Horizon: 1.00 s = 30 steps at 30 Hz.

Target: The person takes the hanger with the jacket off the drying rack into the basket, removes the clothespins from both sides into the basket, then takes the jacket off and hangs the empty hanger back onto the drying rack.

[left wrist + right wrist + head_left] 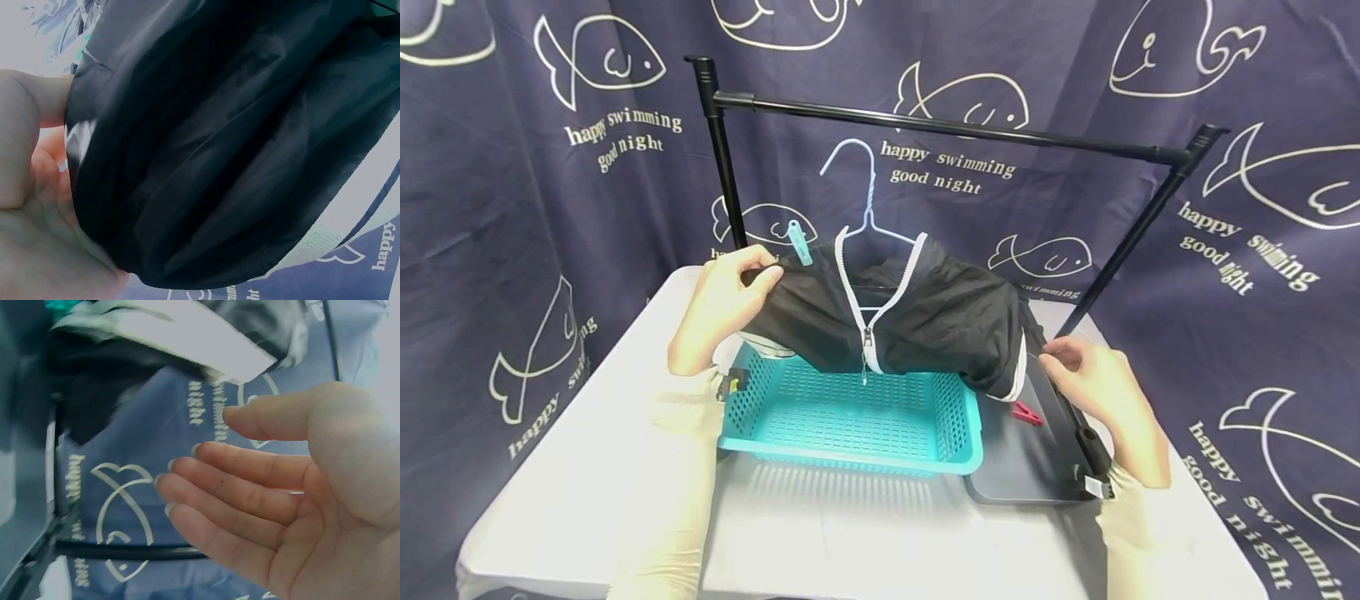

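Left hand (718, 304): you pinch the left end of the black jacket (947, 325).
Blue peg (800, 243): it is on the jacket, just beside your left hand.
Basket (850, 460): it sits on the table (842, 533), below the jacket.
Hanger (870, 192): it is inside the jacket, with its hook below the black bar (955, 127).
Red peg (1027, 413): it lies on the grey tray (1011, 467).
Right hand (1093, 383): you hold nothing, your fingers loose near the other sleeve.
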### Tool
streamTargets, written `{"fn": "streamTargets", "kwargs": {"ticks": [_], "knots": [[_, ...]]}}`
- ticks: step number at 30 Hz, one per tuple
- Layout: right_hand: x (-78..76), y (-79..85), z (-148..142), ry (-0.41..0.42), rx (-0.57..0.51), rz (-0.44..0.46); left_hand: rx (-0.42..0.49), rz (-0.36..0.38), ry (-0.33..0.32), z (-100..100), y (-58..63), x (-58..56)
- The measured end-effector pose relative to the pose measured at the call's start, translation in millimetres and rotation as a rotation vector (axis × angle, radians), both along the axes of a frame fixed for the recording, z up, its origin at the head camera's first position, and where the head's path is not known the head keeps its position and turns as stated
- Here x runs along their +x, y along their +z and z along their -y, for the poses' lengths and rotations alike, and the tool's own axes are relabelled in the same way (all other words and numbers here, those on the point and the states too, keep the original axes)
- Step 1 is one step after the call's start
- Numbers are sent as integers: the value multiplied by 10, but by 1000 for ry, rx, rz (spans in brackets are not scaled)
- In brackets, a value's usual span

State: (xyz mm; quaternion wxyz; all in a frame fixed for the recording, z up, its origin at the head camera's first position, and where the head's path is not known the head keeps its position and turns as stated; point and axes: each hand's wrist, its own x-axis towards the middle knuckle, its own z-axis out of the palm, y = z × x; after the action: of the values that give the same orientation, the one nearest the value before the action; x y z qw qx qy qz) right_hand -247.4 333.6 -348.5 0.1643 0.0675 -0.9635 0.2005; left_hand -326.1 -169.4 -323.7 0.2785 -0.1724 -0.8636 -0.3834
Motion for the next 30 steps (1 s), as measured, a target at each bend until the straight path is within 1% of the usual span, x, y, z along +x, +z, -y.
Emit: {"fn": "streamTargets", "kwargs": {"ticks": [5, 9, 13, 17, 19, 23, 27, 30], "knots": [[12, 262, 205, 0, -33, -86, 1, -2, -2, -1, -6, 6], [2, 442, 356, -12, -100, -178, 5, -1, -5, -13, -7, -4], [-27, 586, 505, -1, -173, -275, 9, -1, -5, -12, -1, -14], [-68, 699, 713, 17, -240, -337, 0, 0, -2, 5, -5, -11], [-103, 748, 832, 39, -265, -370, 1, -4, -2, 12, -8, -8], [-179, 836, 1073, 121, -317, -444, 4, -7, 2, 12, -12, 4], [-215, 914, 1298, 177, -355, -477, 3, -3, 3, 5, -16, 13], [-238, 974, 1456, 217, -354, -489, 2, -1, 2, -4, -5, 13]]}}
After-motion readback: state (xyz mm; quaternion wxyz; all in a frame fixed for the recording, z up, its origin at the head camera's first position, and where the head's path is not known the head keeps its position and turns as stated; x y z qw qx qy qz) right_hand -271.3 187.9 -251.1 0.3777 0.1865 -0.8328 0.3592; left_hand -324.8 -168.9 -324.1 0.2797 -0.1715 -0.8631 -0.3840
